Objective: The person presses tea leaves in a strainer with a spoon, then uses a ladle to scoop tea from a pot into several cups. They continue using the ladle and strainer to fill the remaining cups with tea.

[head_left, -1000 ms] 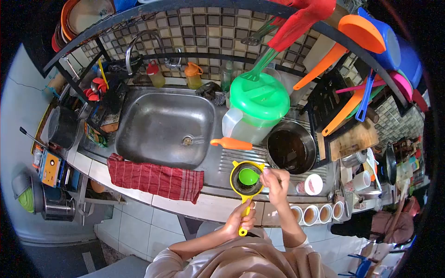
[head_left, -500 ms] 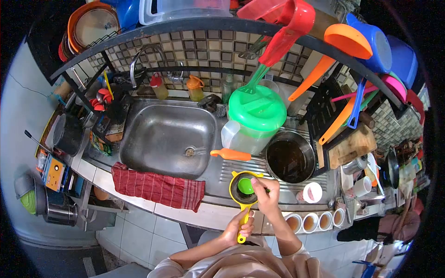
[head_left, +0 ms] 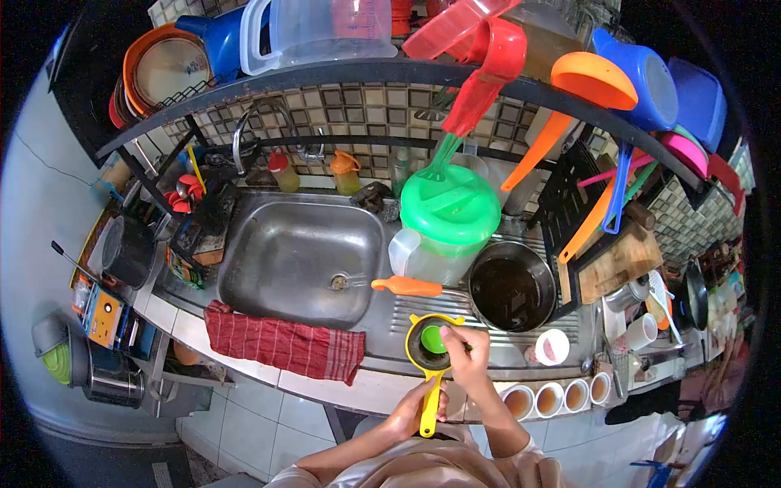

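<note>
Near the counter's front edge, my left hand point(head_left: 416, 413) is closed round the handle of a yellow strainer point(head_left: 429, 389). The strainer's bowl looks dark inside; what lies in it is hard to make out. My right hand point(head_left: 468, 358) grips a small green scoop point(head_left: 434, 340), its round bowl inside the strainer; the fingers cover its handle. Behind the strainer, an orange handle point(head_left: 407, 285) lies across the drainboard in front of a clear pitcher with a green lid point(head_left: 451, 213). Right of the pitcher stands a pot of dark liquid point(head_left: 511, 286).
Several white cups of brown drink point(head_left: 547, 400) line the front edge to the right, with another white cup point(head_left: 552, 346) behind them. A steel sink point(head_left: 301, 260) is on the left, a red cloth point(head_left: 281, 337) on its front edge. Ladles and dippers hang from a black rack point(head_left: 342, 75).
The whole view has shifted slightly downward as my head moved. The scoop stays in the strainer, now a little further right in its bowl. Both hands keep their holds.
</note>
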A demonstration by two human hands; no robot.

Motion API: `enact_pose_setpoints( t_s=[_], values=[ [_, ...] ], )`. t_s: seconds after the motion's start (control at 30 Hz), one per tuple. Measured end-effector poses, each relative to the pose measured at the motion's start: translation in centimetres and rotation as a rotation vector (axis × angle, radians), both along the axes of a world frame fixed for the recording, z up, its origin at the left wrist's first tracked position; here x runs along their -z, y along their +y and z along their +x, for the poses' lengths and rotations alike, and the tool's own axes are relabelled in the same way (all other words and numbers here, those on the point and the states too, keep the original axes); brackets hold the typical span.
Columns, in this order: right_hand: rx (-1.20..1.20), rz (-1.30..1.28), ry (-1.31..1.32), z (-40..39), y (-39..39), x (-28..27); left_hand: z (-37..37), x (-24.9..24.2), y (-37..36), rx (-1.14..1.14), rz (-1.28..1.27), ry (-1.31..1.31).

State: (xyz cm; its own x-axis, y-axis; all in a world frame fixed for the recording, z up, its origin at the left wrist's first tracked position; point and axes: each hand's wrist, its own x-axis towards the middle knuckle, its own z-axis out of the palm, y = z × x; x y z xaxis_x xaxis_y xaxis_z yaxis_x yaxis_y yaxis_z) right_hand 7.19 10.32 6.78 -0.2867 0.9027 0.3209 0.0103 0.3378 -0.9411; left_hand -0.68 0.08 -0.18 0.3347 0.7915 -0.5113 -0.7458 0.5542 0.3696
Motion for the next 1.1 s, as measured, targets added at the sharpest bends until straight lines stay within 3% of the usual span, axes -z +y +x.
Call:
enact_pose_setpoints(
  t_s=[0.13,0.4,1.1],
  values=[
    [-0.004,0.013,-0.02,-0.2,0.1,0.1,-0.1,-0.1,0.1,0.0,-0.036,0.007],
    [0.007,-0.023,-0.037,-0.5,-0.1,0.5,-0.1,1.3,0.3,0.021,0.019,-0.278],
    [-0.019,0.002,-0.036,-0.6,-0.4,-0.1,0.2,0.1,0.2,-0.009,-0.022,-0.105]
  ],
)
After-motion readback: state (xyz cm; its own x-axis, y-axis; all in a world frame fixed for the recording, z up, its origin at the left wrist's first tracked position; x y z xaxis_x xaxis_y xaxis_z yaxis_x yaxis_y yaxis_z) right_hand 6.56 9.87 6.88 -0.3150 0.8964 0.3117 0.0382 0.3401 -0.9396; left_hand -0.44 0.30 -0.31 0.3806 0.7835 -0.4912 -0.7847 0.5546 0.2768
